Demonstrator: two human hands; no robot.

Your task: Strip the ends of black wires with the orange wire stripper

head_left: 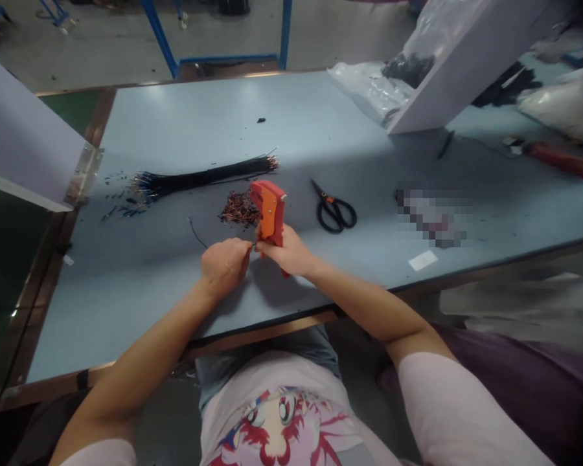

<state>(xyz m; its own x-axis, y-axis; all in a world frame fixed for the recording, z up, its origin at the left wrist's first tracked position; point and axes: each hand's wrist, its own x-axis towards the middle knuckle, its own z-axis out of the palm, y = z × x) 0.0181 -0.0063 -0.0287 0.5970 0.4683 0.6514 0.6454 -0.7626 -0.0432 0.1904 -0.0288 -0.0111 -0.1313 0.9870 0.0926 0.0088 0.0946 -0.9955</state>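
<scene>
My right hand [291,251] is wrapped round a red and orange wire stripper [271,210], its head pointing away from me. In my left hand [226,264], closed close beside it, is a thin black wire [197,234] whose free end sticks out to the left. The wire's other end shows between my two hands, near the fingers of my right hand. Just behind the tool lies a heap of small copper-coloured scraps [238,209]. Farther back, a long bundle of black wires [208,176] rests on the table, bare copper at its right end and blue at its left.
Black-handled scissors [337,212] lie right of my hands on the blue table [175,285]. Farther right are a white label [422,261], a blurred-out item [432,220] and a red tool [561,160]. Plastic bags [374,90] sit behind a slanted white post [457,65]. Small dark bits [119,194] lie left.
</scene>
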